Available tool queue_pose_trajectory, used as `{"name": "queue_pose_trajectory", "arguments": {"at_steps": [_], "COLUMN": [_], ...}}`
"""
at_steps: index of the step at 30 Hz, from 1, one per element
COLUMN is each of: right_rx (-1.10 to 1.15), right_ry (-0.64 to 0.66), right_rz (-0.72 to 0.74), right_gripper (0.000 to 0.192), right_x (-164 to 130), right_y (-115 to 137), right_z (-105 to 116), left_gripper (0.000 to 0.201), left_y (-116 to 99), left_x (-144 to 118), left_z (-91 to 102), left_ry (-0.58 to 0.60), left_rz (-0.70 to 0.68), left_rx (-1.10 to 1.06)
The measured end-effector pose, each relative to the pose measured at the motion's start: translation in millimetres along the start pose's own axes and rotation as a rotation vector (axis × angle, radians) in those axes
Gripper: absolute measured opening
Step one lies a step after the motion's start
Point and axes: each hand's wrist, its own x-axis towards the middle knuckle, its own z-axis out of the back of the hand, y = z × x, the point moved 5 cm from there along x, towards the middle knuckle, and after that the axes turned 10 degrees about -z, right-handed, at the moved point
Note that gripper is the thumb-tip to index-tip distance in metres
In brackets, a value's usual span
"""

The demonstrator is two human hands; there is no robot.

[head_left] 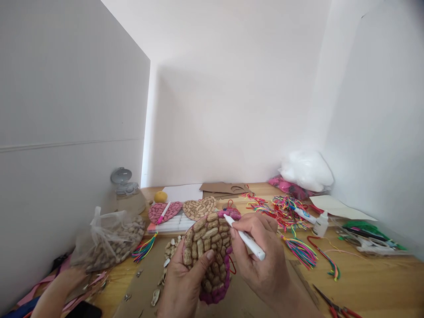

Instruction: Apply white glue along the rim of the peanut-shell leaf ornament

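Observation:
My left hand [183, 282] grips a panel covered with peanut shells [207, 240], its thumb pressed on the front and its fingers behind. The shells are mostly natural brown, with magenta along the lower and right edge. My right hand [265, 260] is closed around a white marker [250, 245], whose tip is at the panel's upper right edge. Beyond them lie a pink peanut-shell heart [170, 210] with a pink-and-white marker [164, 213] on it, and a plain peanut-shell heart [198, 207].
A bag of peanuts [112, 243] stands left, near another person's arm [61, 291]. Loose shells [155, 297] lie on cardboard [139, 293]. Coloured cords [300, 251], a small white bottle [320, 224] and red-handled pliers [334, 307] are on the right. A glass jar [129, 196] stands back left.

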Motion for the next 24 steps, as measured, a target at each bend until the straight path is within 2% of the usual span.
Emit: {"name": "queue_pose_trajectory", "arguments": {"at_steps": [6, 9, 12, 15, 24], "right_rx": [-0.003, -0.007, 0.078, 0.211, 0.300], "right_ry": [0.049, 0.031, 0.039, 0.106, 0.143], "right_rz": [-0.075, -0.096, -0.230, -0.378, -0.506], "right_gripper": [0.009, 0.008, 0.004, 0.009, 0.016], "right_x": [3.3, 4.6, 5.3, 4.8, 5.3], "right_y": [-7.1, -8.5, -13.8, -19.0, -28.8], "right_z": [2.9, 8.5, 12.6, 10.3, 8.0], "left_gripper": [0.079, 0.076, 0.073, 0.072, 0.070], "left_y": [1.3, 0.0, -2.8, -3.9, -4.3], "left_x": [1.8, 2.2, 2.1, 1.1, 2.1], "left_z": [2.2, 2.6, 2.2, 2.0, 1.7], "left_ry": [-0.009, -0.013, -0.016, -0.011, 0.006], "left_rz": [0.018, 0.010, -0.003, 0.016, 0.008], "left_rx": [0.036, 0.055, 0.064, 0.083, 0.096]}}
